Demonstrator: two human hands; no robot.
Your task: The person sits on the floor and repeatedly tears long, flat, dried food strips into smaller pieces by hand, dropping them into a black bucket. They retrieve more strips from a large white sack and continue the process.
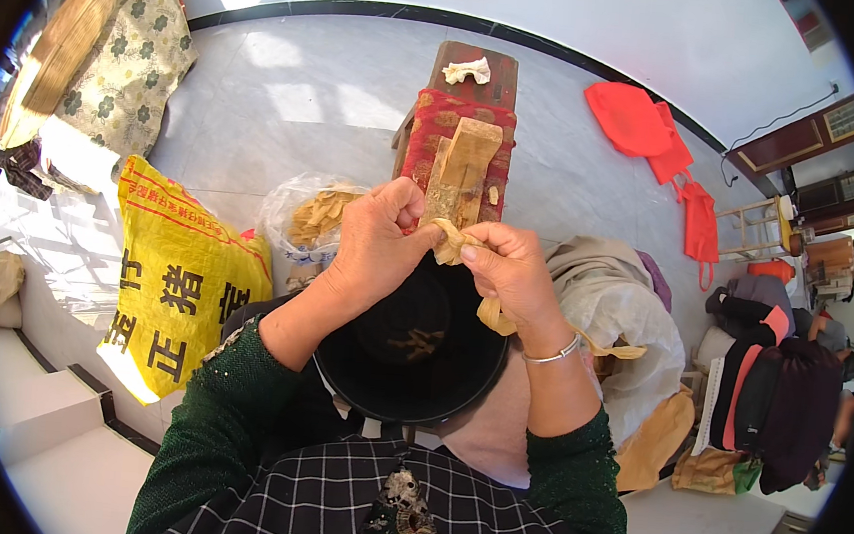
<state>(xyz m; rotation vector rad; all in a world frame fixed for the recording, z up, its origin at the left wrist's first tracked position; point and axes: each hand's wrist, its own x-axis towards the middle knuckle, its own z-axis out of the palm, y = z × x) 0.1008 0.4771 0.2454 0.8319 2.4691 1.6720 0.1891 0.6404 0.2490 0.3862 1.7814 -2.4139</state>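
Between my two hands is a pale tan, twisted strip [447, 243] of soft, sheet-like material. My left hand [384, 233] pinches one end between thumb and finger. The fingers of my right hand [506, 269] grip the other side, and a loose length of the strip hangs below them. Just beyond my fingertips, a wooden block [472, 154] rests on a red patterned cloth [422, 157] over a narrow wooden bench [480, 68]. A crumpled whitish piece [466, 70] lies at the bench's far end. Under my hands is a round black basin [404, 371].
A yellow woven sack [177, 285] and a clear plastic bag [288, 218] of tan strips stand left. On the right are a whitish plastic bag [618, 320] and red bags [626, 121] on the floor. Other people [779, 385] sit at the far right.
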